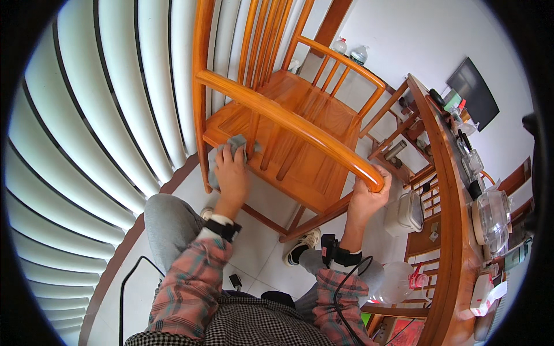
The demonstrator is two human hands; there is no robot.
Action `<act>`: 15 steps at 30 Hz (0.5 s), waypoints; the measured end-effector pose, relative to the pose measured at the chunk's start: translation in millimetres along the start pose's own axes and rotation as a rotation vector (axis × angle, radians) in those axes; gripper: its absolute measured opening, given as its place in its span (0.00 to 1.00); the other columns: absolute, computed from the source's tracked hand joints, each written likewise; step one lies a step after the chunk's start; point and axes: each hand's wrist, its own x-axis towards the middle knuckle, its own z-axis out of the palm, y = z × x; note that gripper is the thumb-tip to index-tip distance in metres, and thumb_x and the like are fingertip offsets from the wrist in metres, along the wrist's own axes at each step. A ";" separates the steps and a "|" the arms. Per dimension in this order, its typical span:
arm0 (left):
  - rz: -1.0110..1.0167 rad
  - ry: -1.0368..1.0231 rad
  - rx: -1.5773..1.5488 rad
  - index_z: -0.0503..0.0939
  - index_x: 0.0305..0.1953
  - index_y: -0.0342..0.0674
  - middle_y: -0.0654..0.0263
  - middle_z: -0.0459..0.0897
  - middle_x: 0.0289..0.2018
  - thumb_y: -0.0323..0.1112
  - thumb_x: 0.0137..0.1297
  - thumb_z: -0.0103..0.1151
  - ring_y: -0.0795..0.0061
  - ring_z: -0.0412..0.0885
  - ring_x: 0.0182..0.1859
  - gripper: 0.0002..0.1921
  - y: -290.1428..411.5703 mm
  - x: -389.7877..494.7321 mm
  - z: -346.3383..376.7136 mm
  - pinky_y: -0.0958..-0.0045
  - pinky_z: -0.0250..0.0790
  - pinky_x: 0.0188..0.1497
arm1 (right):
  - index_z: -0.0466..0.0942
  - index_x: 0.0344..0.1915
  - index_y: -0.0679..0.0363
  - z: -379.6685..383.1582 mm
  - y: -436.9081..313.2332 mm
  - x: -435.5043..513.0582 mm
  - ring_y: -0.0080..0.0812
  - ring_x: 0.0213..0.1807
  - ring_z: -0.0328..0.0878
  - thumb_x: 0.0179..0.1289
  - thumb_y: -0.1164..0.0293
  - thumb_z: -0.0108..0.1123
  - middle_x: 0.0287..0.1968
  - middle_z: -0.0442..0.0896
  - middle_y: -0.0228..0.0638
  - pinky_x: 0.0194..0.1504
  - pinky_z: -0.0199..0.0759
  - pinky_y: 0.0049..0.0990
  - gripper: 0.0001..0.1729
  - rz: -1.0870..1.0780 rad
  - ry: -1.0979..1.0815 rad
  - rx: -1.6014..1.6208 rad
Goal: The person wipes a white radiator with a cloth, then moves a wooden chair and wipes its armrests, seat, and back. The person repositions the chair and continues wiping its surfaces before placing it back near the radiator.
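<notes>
A wooden armchair point(311, 181) with a glossy orange-brown finish and slatted sides stands before me. My left hand point(232, 173) holds a grey cloth point(237, 142) against the seat's side edge, near the chair's upright post at the left. Part of the cloth hangs below the seat edge. My right hand point(371, 190) is closed around the rounded front end of the nearer armrest point(294, 121). The far armrest point(346, 60) is untouched.
White radiator-like columns point(117, 99) line the left. A wooden table point(446, 216) with glass jars and a tissue box runs along the right. A lidded bin point(404, 214) and a large clear plastic jug point(394, 281) are beside it. Cables hang near my arms.
</notes>
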 end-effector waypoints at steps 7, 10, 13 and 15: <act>-0.075 -0.367 -0.363 0.69 0.68 0.32 0.42 0.72 0.62 0.28 0.63 0.64 0.36 0.72 0.61 0.31 54.8 -96.5 -19.7 0.44 0.69 0.62 | 0.76 0.51 0.66 2.2 1.0 0.8 0.23 0.46 0.79 0.62 0.87 0.64 0.44 0.80 0.32 0.53 0.74 0.23 0.17 -0.043 -0.029 -0.010; 0.092 -0.116 -0.499 0.73 0.67 0.38 0.41 0.73 0.58 0.26 0.62 0.66 0.36 0.73 0.58 0.30 90.4 -94.2 -25.8 0.51 0.72 0.59 | 0.76 0.50 0.66 3.3 3.9 1.1 0.23 0.46 0.79 0.62 0.87 0.64 0.44 0.81 0.33 0.53 0.74 0.24 0.17 -0.093 -0.029 -0.004; 0.246 0.025 -0.347 0.78 0.63 0.42 0.44 0.74 0.57 0.28 0.59 0.68 0.39 0.73 0.59 0.28 120.0 -70.1 -19.9 0.51 0.73 0.57 | 0.76 0.50 0.67 3.0 6.4 1.9 0.24 0.47 0.80 0.62 0.87 0.64 0.45 0.81 0.33 0.53 0.75 0.25 0.17 -0.115 0.002 -0.065; 0.347 -0.108 -0.318 0.80 0.61 0.44 0.45 0.74 0.56 0.28 0.57 0.70 0.41 0.74 0.59 0.27 134.8 -64.0 -14.0 0.52 0.74 0.56 | 0.76 0.50 0.67 2.6 8.4 2.8 0.25 0.47 0.80 0.61 0.86 0.65 0.45 0.81 0.34 0.53 0.76 0.25 0.17 -0.097 0.004 -0.071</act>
